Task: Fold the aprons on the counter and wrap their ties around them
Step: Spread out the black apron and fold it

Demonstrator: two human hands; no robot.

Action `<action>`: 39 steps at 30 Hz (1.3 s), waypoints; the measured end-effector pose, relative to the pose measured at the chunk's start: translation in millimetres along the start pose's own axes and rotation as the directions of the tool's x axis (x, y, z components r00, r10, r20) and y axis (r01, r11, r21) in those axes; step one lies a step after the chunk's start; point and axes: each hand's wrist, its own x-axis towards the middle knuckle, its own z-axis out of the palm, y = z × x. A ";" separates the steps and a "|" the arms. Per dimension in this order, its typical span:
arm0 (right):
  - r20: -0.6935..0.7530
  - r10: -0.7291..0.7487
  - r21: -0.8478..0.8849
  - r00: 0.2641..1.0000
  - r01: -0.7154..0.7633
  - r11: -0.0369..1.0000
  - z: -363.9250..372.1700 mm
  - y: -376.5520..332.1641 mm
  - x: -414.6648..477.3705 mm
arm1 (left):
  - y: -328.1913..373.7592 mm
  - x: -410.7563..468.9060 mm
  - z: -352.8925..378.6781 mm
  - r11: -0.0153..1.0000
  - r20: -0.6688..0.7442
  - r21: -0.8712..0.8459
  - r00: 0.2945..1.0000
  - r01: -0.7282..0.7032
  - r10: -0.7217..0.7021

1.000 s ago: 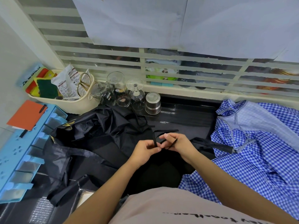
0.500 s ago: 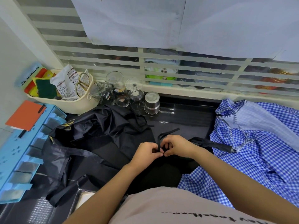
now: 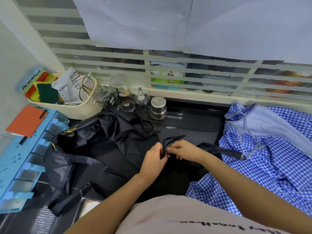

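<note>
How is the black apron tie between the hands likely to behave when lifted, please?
Probably floppy: the tie curls loosely beyond the left hand and right hand. Likely light: a pinch holds it. Possibly slick, judging by the black apron's sheen.

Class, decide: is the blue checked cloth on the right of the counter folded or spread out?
Spread out: the blue checked cloth lies loose and rumpled over the counter, with no neat folds.

- Slatted window (image 3: 194, 70) running across the back w/ frosted stripes, daylight coming thru the clear gaps.
- White paper sheets (image 3: 135, 22) covering its upper part (two, side by side).
- Plain white wall (image 3: 10, 53) standing at left, meeting the window frame.
- Cream sill (image 3: 219, 98) running along the bottom of the window.
- Glossy black counter (image 3: 190, 122) lying below it, reflecting light.
</note>
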 end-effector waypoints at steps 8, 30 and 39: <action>-0.027 0.191 0.256 0.981 -0.178 0.950 3.1 -6.3 5.1 | -2.9 -4.7 3.8 0.993 -0.072 -0.100 0.996 -0.060 0.052; -0.153 0.260 0.355 0.953 -0.193 0.915 25.1 -13.4 -4.7 | -12.4 -2.9 9.5 0.989 -0.012 0.022 0.989 -0.146 0.146; -0.045 0.170 0.445 0.984 -0.132 0.886 15.8 1.3 -9.5 | -12.8 -3.8 11.6 0.950 0.019 0.153 0.962 -0.271 0.271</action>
